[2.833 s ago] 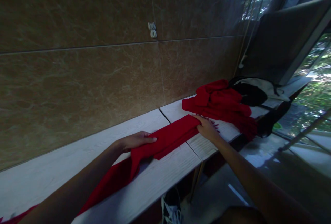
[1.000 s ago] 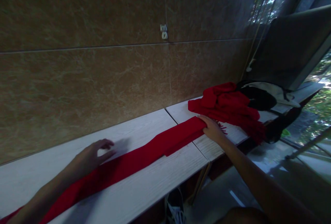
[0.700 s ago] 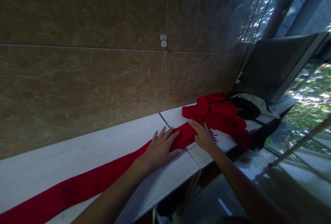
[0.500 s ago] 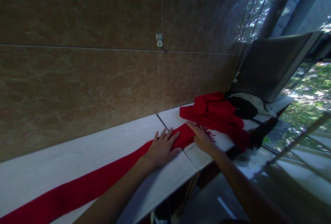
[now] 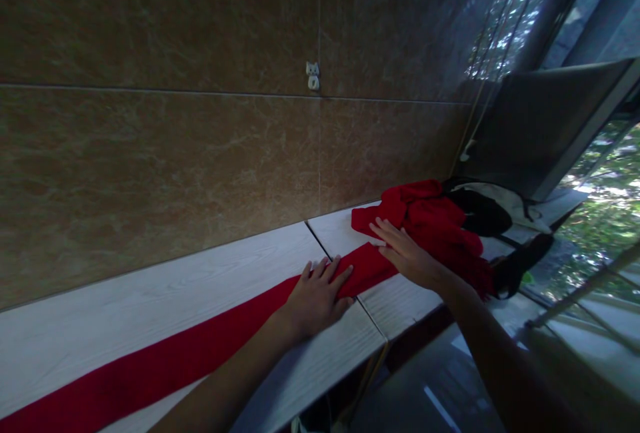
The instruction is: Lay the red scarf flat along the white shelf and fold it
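Note:
A long red scarf [image 5: 165, 361] lies stretched along a white wooden bench [image 5: 150, 299], folded lengthwise into a narrow strip. My left hand [image 5: 317, 294] lies flat on the scarf near its far end, fingers spread. My right hand [image 5: 407, 254] hovers open just over that end, fingers stretched out, close to a heap of red cloth [image 5: 430, 223]. Neither hand grips anything.
Behind the red heap lies a black and white bag [image 5: 493, 203]. A brown tiled wall [image 5: 200, 126] with a small white hook [image 5: 313, 75] runs along the back of the bench. A window with greenery [image 5: 600, 219] is at the right, with glossy floor below.
The scarf was pulled straight along the bench. My left hand moved from the near part up to the far end and pressed flat. My right hand lifted off the end towards the red heap.

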{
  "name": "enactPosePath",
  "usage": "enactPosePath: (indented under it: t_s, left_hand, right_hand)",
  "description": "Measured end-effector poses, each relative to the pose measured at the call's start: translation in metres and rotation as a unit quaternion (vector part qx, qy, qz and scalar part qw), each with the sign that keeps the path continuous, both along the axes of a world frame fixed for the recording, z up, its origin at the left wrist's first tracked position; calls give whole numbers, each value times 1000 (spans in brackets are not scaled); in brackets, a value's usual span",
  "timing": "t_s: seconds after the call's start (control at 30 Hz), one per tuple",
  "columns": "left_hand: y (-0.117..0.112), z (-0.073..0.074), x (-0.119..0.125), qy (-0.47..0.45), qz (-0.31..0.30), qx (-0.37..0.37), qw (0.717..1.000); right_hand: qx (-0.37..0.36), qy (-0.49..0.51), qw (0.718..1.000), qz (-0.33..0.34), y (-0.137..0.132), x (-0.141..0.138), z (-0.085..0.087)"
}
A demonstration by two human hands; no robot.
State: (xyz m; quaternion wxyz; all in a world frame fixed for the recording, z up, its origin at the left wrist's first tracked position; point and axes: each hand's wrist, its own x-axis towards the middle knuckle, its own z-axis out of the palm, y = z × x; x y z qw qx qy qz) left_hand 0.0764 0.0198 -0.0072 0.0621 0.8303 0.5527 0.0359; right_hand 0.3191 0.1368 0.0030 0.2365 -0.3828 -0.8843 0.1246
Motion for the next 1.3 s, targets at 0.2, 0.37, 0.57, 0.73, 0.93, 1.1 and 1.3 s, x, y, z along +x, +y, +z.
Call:
enactPosePath:
  t_s: [0.2, 0.37, 0.57, 0.73, 0.93, 1.1, 1.3]
  left_hand:
    - [-3, 1, -3, -16, 2, 51, 999]
    - [-14, 0, -16, -23, 35, 69, 997]
    - [-24, -4, -22, -22, 34, 93, 995]
    - [-32, -1, -35, -19, 37, 74, 996]
    - [-72, -10, -79, -48, 88, 4, 995]
    - [-124, -10, -131, -43, 139, -16, 989]
    - [-201, -3, -205, -22, 227, -17, 974]
  right_hand:
    - [44, -121, 990, 60, 5, -63, -2]
    - [47, -139, 987, 63, 3, -53, -36]
    - [52, -138, 988, 52, 4, -52, -40]
    - [50, -143, 987, 55, -1, -65, -42]
    - [43, -120, 990, 58, -4, -72, -42]
    - [22, -82, 995, 60, 2, -71, -46]
    - [-17, -83, 995, 51, 18, -68, -60]
